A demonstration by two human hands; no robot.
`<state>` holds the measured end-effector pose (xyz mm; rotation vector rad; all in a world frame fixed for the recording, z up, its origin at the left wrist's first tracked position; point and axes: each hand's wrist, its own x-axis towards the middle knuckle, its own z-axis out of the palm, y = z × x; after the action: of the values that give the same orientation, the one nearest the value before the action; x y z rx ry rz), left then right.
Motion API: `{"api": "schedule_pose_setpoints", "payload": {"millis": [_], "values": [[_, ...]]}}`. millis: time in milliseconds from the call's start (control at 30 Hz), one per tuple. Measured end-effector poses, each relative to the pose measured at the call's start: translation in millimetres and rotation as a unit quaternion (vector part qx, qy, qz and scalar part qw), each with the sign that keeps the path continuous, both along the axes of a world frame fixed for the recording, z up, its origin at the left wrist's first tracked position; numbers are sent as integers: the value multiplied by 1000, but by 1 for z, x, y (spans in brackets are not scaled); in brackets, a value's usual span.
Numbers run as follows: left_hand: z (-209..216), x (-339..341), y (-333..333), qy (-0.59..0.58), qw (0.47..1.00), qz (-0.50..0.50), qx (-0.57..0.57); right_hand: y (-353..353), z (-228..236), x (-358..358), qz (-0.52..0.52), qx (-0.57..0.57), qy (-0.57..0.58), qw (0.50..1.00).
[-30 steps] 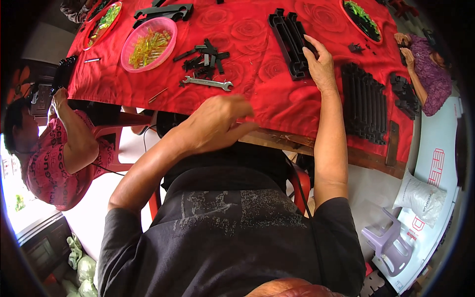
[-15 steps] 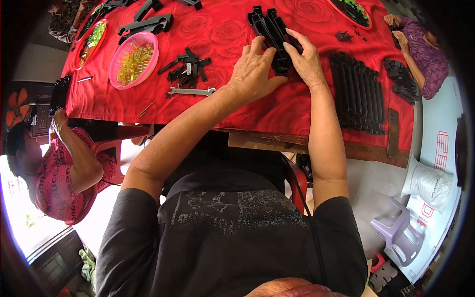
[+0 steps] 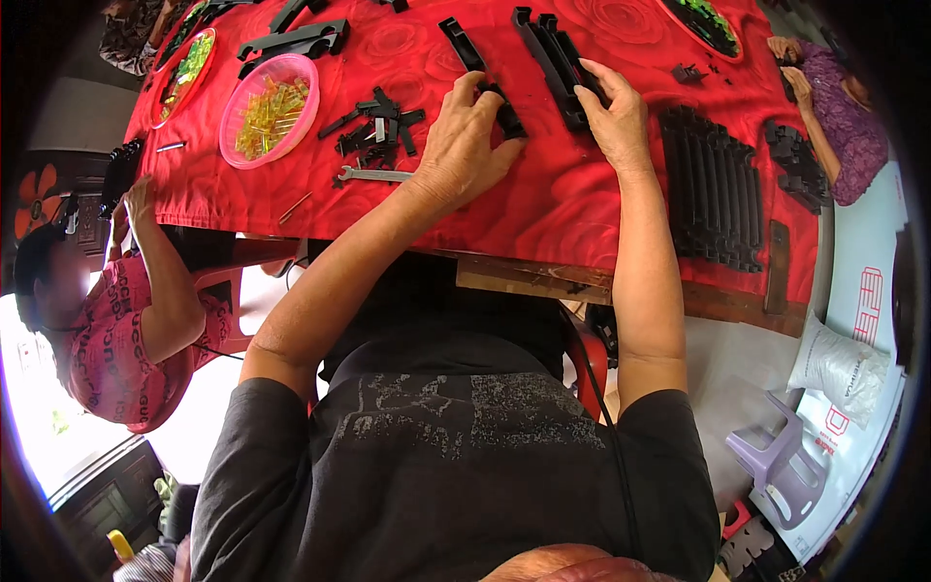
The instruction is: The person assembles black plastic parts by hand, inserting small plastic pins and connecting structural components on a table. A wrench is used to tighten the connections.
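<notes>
Left hand, bare near the table edge a second ago and then at the left side of the black channel pieces, now grips one black strip apart from them. Red tablecloth shows in the new gap between; whether the strip is clear of the cloth cannot be told. Pink-shirted co-worker's near hand sits higher. Lower left corner: striped cloth and yellow object come into view.
</notes>
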<state>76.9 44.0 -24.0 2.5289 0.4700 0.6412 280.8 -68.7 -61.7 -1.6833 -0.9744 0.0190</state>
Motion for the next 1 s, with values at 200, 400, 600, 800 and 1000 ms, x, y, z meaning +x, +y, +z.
{"api": "schedule_pose_setpoints", "payload": {"millis": [200, 400, 600, 800, 1000], "values": [[-13, -1, -9, -33, 999, 15, 36, 2, 6, -9, -4, 36, 70, 997], [-16, -3, -18, -64, 997, 28, 18, 3, 7, -6, -37, 74, 61, 995], [-20, -5, -16, -81, 996, 40, -16, 4, 13, -14, -20, 11, -36, 999], [-18, -7, -19, -79, 994, 64, -36, -1, 17, -22, 12, -88, -171, 981], [-19, -8, -18, -89, 993, 33, -70, -3, 18, -20, -45, -69, -192, 978]]}}
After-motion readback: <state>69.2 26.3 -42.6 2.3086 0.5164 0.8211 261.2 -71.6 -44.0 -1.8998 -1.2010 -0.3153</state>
